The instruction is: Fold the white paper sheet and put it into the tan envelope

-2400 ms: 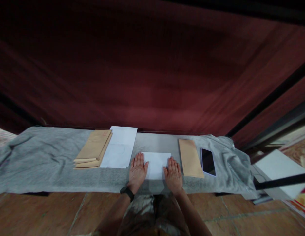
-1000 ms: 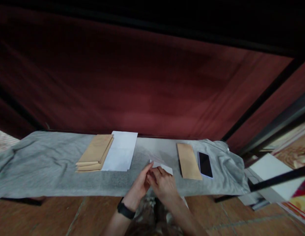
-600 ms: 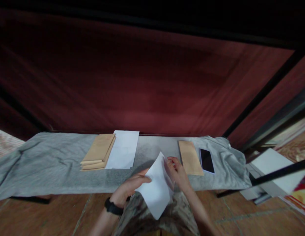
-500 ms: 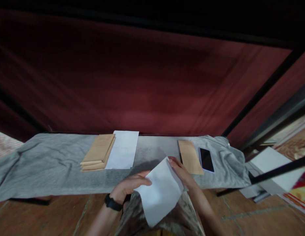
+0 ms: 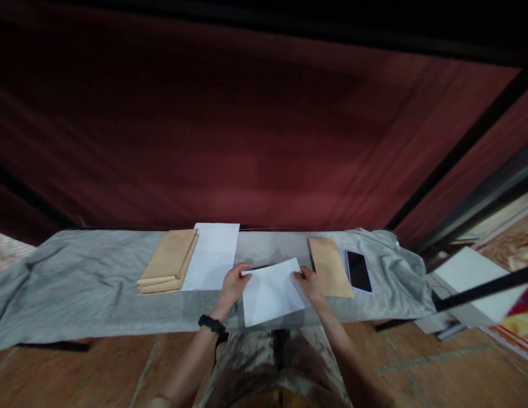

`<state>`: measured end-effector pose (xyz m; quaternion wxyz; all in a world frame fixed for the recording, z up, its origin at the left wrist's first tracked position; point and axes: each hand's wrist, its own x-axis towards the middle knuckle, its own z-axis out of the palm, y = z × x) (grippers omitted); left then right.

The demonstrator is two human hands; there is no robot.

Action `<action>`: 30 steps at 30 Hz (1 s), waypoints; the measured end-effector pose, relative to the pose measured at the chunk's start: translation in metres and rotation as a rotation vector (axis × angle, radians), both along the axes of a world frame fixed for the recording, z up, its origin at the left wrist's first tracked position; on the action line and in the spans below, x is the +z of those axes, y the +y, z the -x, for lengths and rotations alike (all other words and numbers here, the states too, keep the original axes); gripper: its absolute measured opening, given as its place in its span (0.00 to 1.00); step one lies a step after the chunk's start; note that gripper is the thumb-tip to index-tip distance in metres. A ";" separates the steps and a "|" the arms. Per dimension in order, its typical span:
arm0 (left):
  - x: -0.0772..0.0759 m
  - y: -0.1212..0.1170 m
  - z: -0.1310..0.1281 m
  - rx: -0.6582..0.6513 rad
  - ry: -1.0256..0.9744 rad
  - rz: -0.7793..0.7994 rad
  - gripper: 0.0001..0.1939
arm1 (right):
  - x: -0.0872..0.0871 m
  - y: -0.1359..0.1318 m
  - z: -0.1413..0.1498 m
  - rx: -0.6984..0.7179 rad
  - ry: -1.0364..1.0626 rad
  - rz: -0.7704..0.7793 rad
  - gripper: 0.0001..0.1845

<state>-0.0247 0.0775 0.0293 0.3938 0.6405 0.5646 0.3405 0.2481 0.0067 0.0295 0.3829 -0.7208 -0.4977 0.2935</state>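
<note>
2 hands [image 5: 233, 283] [image 5: 310, 285], 1 held paper [image 5: 270, 294], 1 paper pile [image 5: 213, 255], 1 envelope stack [image 5: 168, 258], 1 lone envelope [image 5: 330, 267], 1 phone [image 5: 359, 271]

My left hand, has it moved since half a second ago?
Yes: in the head view, the left hand has moved upward, away from the front edge of the grey cloth.

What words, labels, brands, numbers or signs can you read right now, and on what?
None readable.
White paper in the left hand and right hand: no writing discernible.
Brown envelope stack and single brown envelope: nothing legible.
Smartphone: dark screen, no text discernible.
Red-and-yellow printed item, right edge: too blurred to read.
</note>
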 end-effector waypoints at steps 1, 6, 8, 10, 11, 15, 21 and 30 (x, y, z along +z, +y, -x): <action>-0.004 0.003 -0.004 0.026 0.031 -0.036 0.16 | -0.002 0.004 0.002 -0.016 -0.061 0.001 0.10; -0.010 0.004 -0.022 0.066 0.177 -0.192 0.21 | -0.017 0.006 0.015 -0.068 -0.324 0.017 0.14; -0.011 -0.002 -0.030 0.072 0.224 -0.232 0.23 | -0.024 0.004 0.019 -0.080 -0.404 0.013 0.16; -0.014 -0.011 -0.040 0.065 0.358 -0.304 0.24 | -0.028 0.002 0.021 -0.084 -0.466 0.004 0.18; -0.017 -0.017 -0.046 0.043 0.459 -0.353 0.24 | -0.029 0.001 0.021 -0.084 -0.486 -0.001 0.19; -0.037 -0.039 -0.071 -0.168 0.791 -0.484 0.25 | -0.031 0.003 0.024 -0.105 -0.647 -0.071 0.21; -0.052 -0.049 -0.082 -0.271 0.870 -0.473 0.29 | -0.042 0.009 0.051 0.250 -0.740 -0.295 0.23; -0.049 -0.047 -0.057 -0.244 0.875 -0.461 0.30 | -0.060 0.007 0.052 0.274 -0.867 -0.222 0.26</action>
